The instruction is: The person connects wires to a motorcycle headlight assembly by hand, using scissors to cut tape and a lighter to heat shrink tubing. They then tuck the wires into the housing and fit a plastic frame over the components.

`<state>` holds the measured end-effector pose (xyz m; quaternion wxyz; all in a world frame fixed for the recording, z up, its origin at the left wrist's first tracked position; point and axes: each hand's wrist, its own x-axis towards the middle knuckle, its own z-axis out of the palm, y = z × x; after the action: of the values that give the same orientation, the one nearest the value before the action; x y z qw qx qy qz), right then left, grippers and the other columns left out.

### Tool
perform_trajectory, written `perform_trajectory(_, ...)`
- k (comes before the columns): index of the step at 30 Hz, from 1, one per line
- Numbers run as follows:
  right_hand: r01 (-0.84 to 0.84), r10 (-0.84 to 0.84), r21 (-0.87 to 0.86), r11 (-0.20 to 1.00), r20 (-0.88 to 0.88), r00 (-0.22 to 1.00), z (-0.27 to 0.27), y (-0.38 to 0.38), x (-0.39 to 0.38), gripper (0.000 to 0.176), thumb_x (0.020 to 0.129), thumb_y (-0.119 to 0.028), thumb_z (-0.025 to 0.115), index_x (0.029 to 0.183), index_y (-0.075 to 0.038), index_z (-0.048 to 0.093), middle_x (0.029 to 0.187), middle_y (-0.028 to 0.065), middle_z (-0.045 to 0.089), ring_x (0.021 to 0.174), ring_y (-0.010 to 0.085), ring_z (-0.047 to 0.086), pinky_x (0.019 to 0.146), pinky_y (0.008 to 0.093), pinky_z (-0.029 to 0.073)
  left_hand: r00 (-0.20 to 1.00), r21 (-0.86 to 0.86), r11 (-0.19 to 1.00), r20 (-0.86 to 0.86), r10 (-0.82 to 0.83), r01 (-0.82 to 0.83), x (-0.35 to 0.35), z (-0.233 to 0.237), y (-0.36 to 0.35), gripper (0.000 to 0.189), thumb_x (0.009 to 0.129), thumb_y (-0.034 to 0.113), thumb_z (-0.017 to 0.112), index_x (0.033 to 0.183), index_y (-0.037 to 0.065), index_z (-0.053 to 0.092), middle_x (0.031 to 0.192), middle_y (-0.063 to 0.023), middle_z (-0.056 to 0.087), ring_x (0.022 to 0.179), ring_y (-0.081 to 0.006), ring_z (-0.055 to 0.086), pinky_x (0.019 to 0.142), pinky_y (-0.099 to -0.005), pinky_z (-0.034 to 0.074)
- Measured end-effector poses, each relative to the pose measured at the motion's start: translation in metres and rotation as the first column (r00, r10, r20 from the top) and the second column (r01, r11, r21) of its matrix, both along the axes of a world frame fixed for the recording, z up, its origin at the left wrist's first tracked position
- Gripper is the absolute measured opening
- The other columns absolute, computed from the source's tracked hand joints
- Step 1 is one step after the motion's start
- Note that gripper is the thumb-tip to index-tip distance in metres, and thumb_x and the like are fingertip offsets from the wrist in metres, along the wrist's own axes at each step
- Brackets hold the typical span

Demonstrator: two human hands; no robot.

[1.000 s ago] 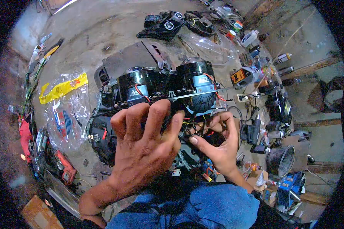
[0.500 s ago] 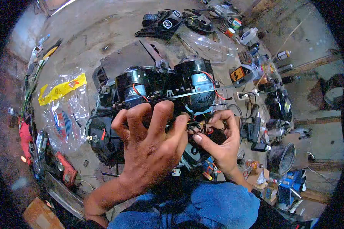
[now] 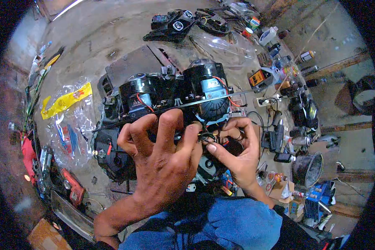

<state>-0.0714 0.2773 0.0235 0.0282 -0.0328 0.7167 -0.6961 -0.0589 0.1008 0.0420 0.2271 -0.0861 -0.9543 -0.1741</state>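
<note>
A motorcycle headlight assembly with two black projector lamps (image 3: 214, 77) stands before me, red leads running down their blue labelled sides. Just behind it, a bundle of thin wires (image 3: 208, 134) lies between my hands. My left hand (image 3: 160, 160) is bent over the back of the assembly, back of the hand up, its index finger curled at the wires; its thumb is hidden. From the other side, my right hand (image 3: 239, 160) pinches the wires between thumb and fingers. A black housing (image 3: 112, 156) with a small bulb sits left of my left hand.
A clear plastic bag with a yellow label (image 3: 68, 100) lies on the floor at left, near a red tool (image 3: 73, 185). Bottles, a black heat-gun-like tool (image 3: 277, 135) and a metal can (image 3: 307, 170) crowd the right side. Another headlight unit (image 3: 171, 27) lies at the back.
The view has shifted slightly, and the assembly appears a little farther left. My hands stay at the wires; my right thumb and the wires have moved slightly left and up.
</note>
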Motion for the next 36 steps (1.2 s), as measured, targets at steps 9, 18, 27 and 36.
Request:
perform_trajectory(9, -0.011, 0.013, 0.024, 1.000, -0.062, 0.998, -0.006, 0.001, -0.001, 0.048, 0.086, 0.000, 0.079, 0.124, -0.003, 0.050, 0.105, 0.0077, 0.071, 0.098, 0.0113, 0.064, 0.087, 0.0270, 0.050, 0.999, 0.014, 1.000, -0.033, 0.019, -0.018, -0.001, -0.001, 0.003, 0.027, 0.073, 0.022, 0.079, 0.099, 0.019, 0.073, 0.116, 0.0018, 0.056, 0.116, -0.0285, 0.043, 0.094, -0.0552, 0.028)
perform_trajectory(18, 0.074, 0.017, 0.301, 0.951, -0.289, 0.957, -0.001, -0.002, 0.002, 0.071, 0.086, 0.002, 0.077, 0.146, -0.001, 0.038, 0.111, 0.0141, 0.077, 0.105, 0.0183, 0.071, 0.095, 0.0328, 0.054, 0.999, -0.011, 1.000, -0.033, 0.004, -0.004, 0.002, -0.002, 0.001, 0.023, 0.077, 0.021, 0.077, 0.099, 0.018, 0.073, 0.118, 0.0015, 0.056, 0.117, -0.0283, 0.043, 0.094, -0.0558, 0.028)
perform_trajectory(27, 0.062, 0.039, 0.337, 0.939, -0.286, 0.957, -0.003, -0.007, 0.003, 0.096, 0.084, 0.002, 0.077, 0.162, -0.002, 0.021, 0.112, 0.0178, 0.077, 0.109, 0.0255, 0.074, 0.096, 0.0359, 0.055, 0.993, -0.018, 1.000, 0.120, 0.004, -0.002, 0.007, 0.011, 0.004, 0.026, 0.077, 0.015, 0.076, 0.102, 0.019, 0.074, 0.124, -0.0052, 0.056, 0.125, -0.0352, 0.042, 0.106, -0.0528, 0.026)
perform_trajectory(36, 0.092, -0.068, 0.160, 0.983, -0.151, 0.986, -0.013, -0.012, 0.001, 0.103, 0.079, 0.006, 0.081, 0.161, -0.001, 0.019, 0.126, 0.0181, 0.065, 0.106, 0.0219, 0.071, 0.093, 0.0336, 0.057, 0.999, -0.075, 0.997, 0.037, -0.021, 0.024, 0.003, 0.008, -0.002, 0.029, 0.076, 0.016, 0.069, 0.104, 0.014, 0.074, 0.117, 0.0014, 0.056, 0.114, -0.0268, 0.046, 0.098, -0.0520, 0.030)
